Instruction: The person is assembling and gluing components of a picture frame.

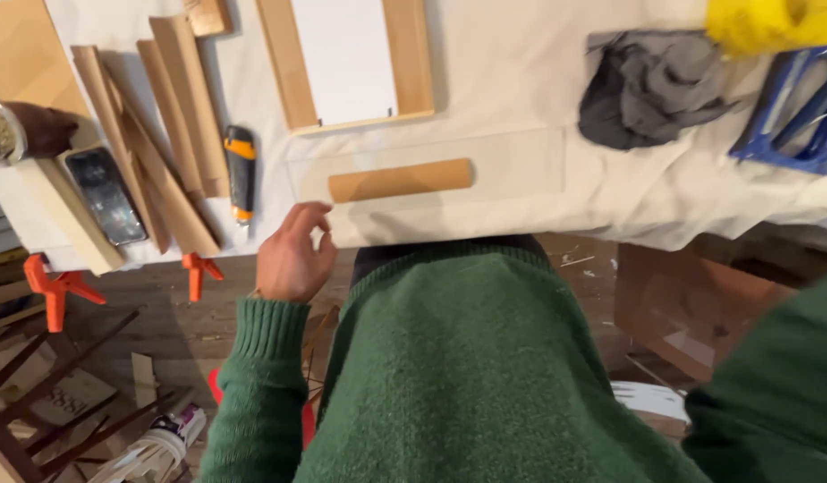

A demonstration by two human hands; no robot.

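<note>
- Head view: left hand hovers at the near edge of the table, fingers loosely curled and holding nothing, just short of the clear glass pane lying flat on the white cloth.
- Short wooden strip rests on the pane, untouched.
- Beyond it lies a wooden frame with its white backing in place; loose frame mouldings and an orange utility knife lie to the left.
- By this layout, the glass seems not yet fitted into the frame.
- Right hand is out of sight; only a green sleeve shows.
</note>
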